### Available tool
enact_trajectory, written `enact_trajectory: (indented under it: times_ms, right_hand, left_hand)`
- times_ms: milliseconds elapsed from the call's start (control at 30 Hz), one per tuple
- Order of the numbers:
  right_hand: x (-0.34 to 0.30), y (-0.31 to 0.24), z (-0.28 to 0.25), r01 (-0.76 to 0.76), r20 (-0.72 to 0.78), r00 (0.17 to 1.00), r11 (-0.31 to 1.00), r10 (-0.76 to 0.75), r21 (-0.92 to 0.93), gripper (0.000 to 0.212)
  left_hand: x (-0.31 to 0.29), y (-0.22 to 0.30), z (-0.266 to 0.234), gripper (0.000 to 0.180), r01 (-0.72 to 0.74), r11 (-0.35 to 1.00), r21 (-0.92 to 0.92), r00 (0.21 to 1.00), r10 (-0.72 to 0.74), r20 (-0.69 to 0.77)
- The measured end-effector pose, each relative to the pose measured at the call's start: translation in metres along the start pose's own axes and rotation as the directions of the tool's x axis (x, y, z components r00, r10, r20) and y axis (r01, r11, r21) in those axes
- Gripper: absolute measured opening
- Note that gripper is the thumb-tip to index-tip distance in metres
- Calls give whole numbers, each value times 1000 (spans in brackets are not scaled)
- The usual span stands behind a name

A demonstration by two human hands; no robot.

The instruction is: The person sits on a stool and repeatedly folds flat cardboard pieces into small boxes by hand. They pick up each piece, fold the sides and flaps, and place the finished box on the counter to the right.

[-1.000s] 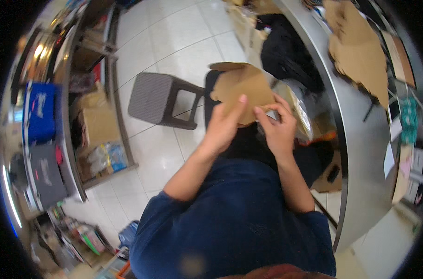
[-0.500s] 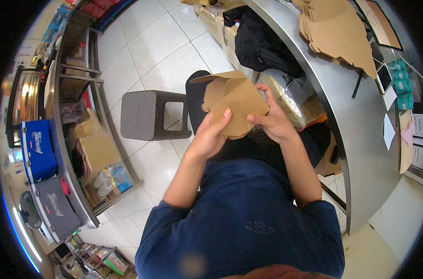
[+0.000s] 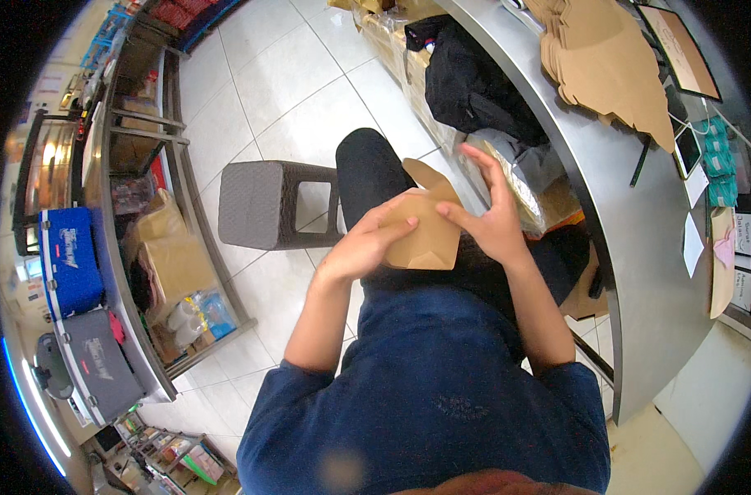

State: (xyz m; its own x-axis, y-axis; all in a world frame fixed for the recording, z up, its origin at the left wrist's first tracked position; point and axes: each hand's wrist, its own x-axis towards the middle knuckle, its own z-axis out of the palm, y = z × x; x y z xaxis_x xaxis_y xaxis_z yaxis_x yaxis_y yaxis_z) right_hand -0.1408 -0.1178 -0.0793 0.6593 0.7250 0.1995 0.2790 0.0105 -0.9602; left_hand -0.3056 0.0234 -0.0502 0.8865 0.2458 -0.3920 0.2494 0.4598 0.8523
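A brown cardboard box [image 3: 429,239], partly folded, is held above my lap with one flap [image 3: 431,177] standing up at its far end. My left hand [image 3: 374,235] grips its left side, the thumb lying over the near face and the fingers mostly hidden behind it. At the box's right edge is my right hand [image 3: 492,216], its fingers stretched up and apart from the thumb. The right thumb tip is at the cardboard's edge; whether it touches cannot be made out.
A dark stool [image 3: 268,205] stands on the tiled floor to the left. On the right, a metal table [image 3: 590,157] carries a stack of flat cardboard blanks [image 3: 606,74] and a phone [image 3: 686,151]. Black cloth [image 3: 482,82] lies beneath its edge. Shelves [image 3: 181,247] line the far left.
The box has turned and come slightly nearer to me, with its open side no longer showing. My right hand has loosened its grip and spread its fingers; my left hand keeps hold.
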Motion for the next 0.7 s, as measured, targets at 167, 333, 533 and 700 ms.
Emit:
enact_trajectory:
  times_ms: [167,333,533,700]
  right_hand:
    - [-8,4,3,148,130,982,986,-137,-74,12]
    - [-19,6,1,224,186,962,968,-200,-114,15]
    - [-27,4,1,14,196,981,995,6,-99,25]
    - [-23,3,-8,-307,259,939,891,226,336,27]
  left_hand:
    - [3,-12,-4,40,129,956,-265,991,-132,7]
    - [-6,-33,6,41,33,983,-180,991,-56,-124]
    - [-4,-36,15,42,-53,999,-9,982,51,-180]
    - [-10,-28,15,43,-57,996,67,992,65,-112]
